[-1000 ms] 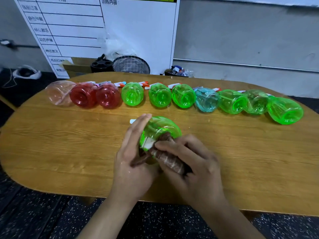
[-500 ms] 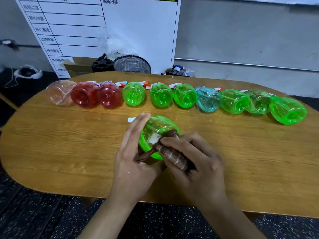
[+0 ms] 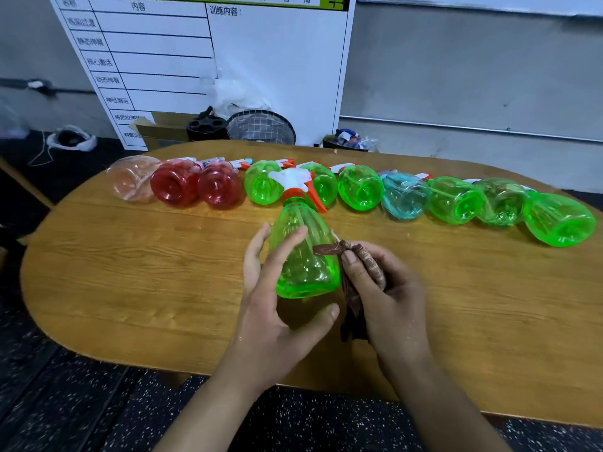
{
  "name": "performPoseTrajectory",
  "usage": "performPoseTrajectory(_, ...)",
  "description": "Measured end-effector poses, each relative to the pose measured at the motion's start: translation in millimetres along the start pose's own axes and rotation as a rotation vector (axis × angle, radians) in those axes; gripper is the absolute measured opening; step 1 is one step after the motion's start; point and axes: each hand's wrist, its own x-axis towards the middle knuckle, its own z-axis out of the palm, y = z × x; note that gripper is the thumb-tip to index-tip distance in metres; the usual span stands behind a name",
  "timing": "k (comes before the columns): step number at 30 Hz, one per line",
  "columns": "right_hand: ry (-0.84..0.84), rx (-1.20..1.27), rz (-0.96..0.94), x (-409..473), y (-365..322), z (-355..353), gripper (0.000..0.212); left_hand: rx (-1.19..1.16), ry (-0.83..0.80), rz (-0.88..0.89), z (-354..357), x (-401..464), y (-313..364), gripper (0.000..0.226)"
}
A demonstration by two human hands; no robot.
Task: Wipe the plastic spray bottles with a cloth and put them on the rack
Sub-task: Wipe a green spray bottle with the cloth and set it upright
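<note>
My left hand (image 3: 270, 308) grips a green spray bottle (image 3: 303, 256) near its base, tilted up off the wooden table (image 3: 130, 272), its white and orange trigger head (image 3: 293, 182) pointing away from me. My right hand (image 3: 388, 295) holds a bunched brown cloth (image 3: 362, 256) against the bottle's right side. Behind them a row of several bottles lies on its side, bases toward me: a pale pink bottle (image 3: 133, 177), two red ones (image 3: 176, 184), several green ones (image 3: 360, 187) and a blue bottle (image 3: 404, 195).
A whiteboard (image 3: 228, 60) leans on the wall behind the table. Below it stand a cardboard box (image 3: 163, 130), a black holder (image 3: 205, 125) and a wire basket (image 3: 261, 127). The table's front edge runs just under my wrists.
The bottle was lying with its base toward me; now my left hand has tipped it up so the trigger head shows. The cloth has shifted from the base to the right side.
</note>
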Motion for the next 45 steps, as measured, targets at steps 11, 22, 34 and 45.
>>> performPoseTrajectory(11, -0.151, -0.042, 0.065, 8.0, 37.1, 59.7, 0.01, 0.056, 0.189, -0.298, -48.4, -4.9, -9.7, 0.102)
performPoseTrajectory(22, -0.353, -0.113, 0.066, -10.8, 54.1, 153.5, 0.022, 0.22, 0.369, -0.386, -132.6, -24.0, -46.1, 0.099)
performPoseTrajectory(34, -0.307, -0.005, 0.259, -3.6, 67.7, 185.1, 0.026, 0.398, 0.559, -0.409, -223.9, 24.6, -98.1, 0.1)
performPoseTrajectory(45, -0.251, 0.085, 0.352, 13.5, 74.6, 189.2, 0.032, 0.474, 0.539, -0.465, -256.2, 81.8, -123.7, 0.096)
